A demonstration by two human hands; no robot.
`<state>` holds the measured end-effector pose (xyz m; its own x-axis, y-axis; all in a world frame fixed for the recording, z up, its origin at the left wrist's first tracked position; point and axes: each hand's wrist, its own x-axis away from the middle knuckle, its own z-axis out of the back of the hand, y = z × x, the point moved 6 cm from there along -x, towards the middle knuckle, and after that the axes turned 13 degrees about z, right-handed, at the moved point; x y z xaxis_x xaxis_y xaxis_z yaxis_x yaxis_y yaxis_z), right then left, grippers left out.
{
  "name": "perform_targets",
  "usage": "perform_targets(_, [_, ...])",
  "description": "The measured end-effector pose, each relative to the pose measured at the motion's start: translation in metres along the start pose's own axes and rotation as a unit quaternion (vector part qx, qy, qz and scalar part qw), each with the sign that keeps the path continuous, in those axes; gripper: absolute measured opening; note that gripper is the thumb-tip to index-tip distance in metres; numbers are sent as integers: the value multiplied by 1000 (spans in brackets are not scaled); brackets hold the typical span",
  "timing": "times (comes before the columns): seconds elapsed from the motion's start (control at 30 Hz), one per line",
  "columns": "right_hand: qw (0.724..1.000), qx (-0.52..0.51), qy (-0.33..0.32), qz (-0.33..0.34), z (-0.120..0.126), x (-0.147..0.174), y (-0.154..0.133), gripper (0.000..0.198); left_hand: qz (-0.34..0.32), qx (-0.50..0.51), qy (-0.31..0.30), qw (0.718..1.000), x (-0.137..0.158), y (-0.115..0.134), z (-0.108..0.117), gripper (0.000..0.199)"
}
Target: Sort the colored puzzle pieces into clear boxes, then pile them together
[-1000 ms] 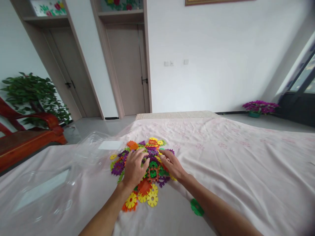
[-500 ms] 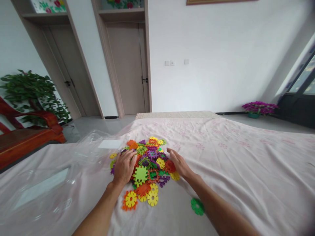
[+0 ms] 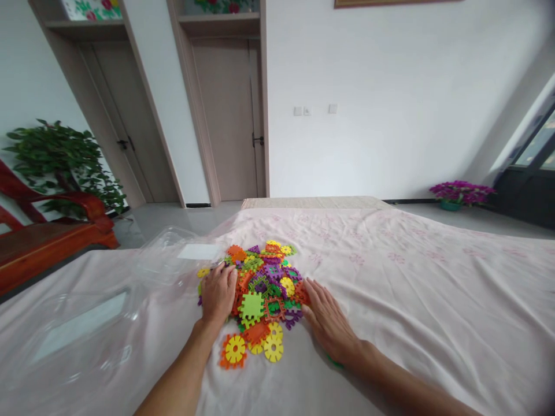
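Note:
A heap of plastic interlocking building pieces [image 3: 260, 283] lies on the pale cloth, mixing notched squares and slotted discs in orange, green, yellow and purple. My left hand [image 3: 219, 292] rests on the heap's left side, palm down with fingers stretched out. At its right edge lies my right hand [image 3: 327, 318], flat and with fingers extended, the fingertips by an orange piece [image 3: 300, 293]. Along the near edge are a yellow disc on an orange square [image 3: 235, 350] and another yellow disc [image 3: 273, 348]. A green disc [image 3: 333, 361] shows only a sliver beneath my right wrist.
Two clear plastic containers or lids with white labels, one farther [image 3: 171, 254] and one nearer [image 3: 82, 329], lie left of the heap. The flower-patterned cloth [image 3: 411, 300] is wrinkled. Beyond its left edge stands a red wooden chair [image 3: 82, 216].
My right hand has come down and nearer, flattening beside the heap and mostly covering the green disc. My left hand has shifted slightly, its fingers less bent. The view has turned a little left.

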<state>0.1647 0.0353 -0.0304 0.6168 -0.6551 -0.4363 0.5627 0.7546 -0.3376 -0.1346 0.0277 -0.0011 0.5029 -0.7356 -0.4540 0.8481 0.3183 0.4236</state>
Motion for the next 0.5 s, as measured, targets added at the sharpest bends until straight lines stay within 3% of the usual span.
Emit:
perform_targets(0.23, [988,-110,102,-35,-13,-77,-12,53,6,83,-42,996,-3,-11,-6,46])
perform_targets(0.37, [992,-82,87,-29,-6,-109,22,56,51,134,-36,989,-8,-18,0,44])
perform_targets(0.5, [999,-27,21,-30,-13,-150,66,51,39,74,-1,996,-9,-15,4,37])
